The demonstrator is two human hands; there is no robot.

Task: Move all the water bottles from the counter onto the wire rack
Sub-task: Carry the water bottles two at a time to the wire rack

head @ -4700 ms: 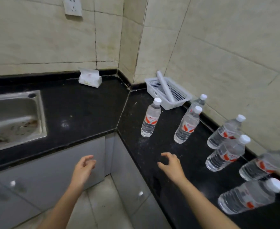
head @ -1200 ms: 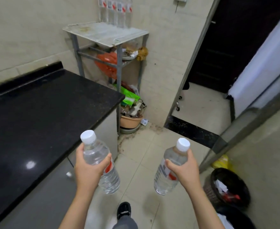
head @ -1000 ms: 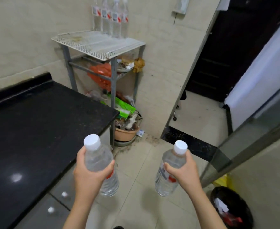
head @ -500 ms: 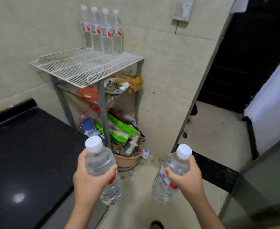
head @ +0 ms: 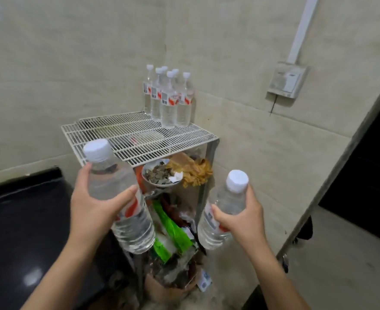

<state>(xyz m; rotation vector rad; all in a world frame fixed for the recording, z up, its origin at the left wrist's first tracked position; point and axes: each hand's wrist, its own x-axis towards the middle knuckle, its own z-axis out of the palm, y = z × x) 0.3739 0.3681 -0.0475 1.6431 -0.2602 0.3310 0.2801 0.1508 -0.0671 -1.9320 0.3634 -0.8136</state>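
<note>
Counter [head: 16, 220] sits left of my left hand [head: 90, 211], closed round a near-upright bottle [head: 119, 198]. Wire rack [head: 121, 135] lies ahead, just above these fingers, nearer them. My right hand [head: 240, 218] grips another bottle [head: 224, 209], tilted.

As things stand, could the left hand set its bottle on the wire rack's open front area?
Probably yes: the left hand holds its bottle just before the wire rack, whose near half looks bare.
</note>
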